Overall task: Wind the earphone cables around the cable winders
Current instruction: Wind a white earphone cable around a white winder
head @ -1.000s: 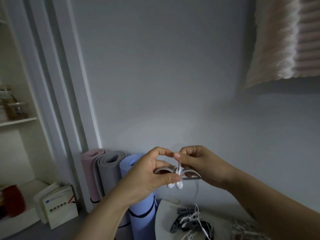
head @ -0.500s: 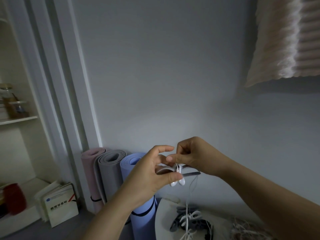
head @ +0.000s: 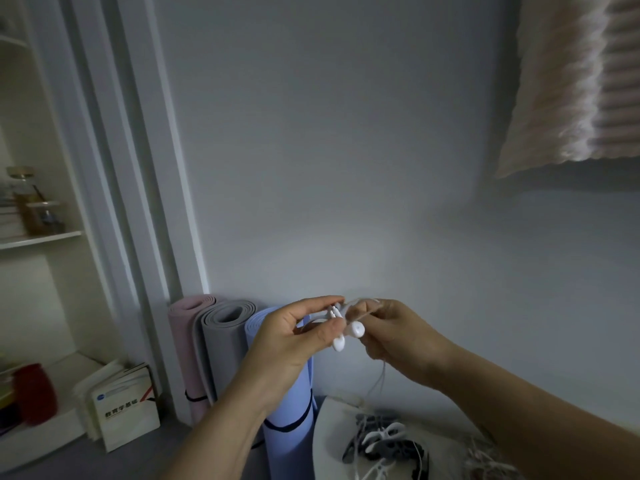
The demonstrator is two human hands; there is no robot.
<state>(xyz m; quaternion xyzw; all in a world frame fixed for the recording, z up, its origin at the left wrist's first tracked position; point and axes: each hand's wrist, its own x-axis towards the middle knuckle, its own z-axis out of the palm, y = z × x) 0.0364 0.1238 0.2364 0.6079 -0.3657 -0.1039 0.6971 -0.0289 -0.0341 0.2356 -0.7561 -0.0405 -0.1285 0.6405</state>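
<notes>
Earphones (head: 356, 330), white, are up in the air in front of the wall, well above the table (head: 330, 441), between the two hands. In the head view the left hand (head: 287, 344) pinches the stems of both earbuds between thumb and forefinger, and the buds hang just below the thumb. The right hand (head: 401, 337) is just beside it, almost touching, with its fingers curled around the earphone cable (head: 381, 375). The cable runs down from this hand toward the table. Something pale and blurred shows between the fingertips of the two hands; I cannot tell if it is a winder.

On the table, near its back edge, lies a heap of cable winders (head: 384, 445), dark and white ones. More loose white cables (head: 491, 462) lie toward its right edge. Left of the table three rolled mats stand against the wall: pink (head: 187, 341), grey (head: 225, 344) and blue (head: 287, 431).
</notes>
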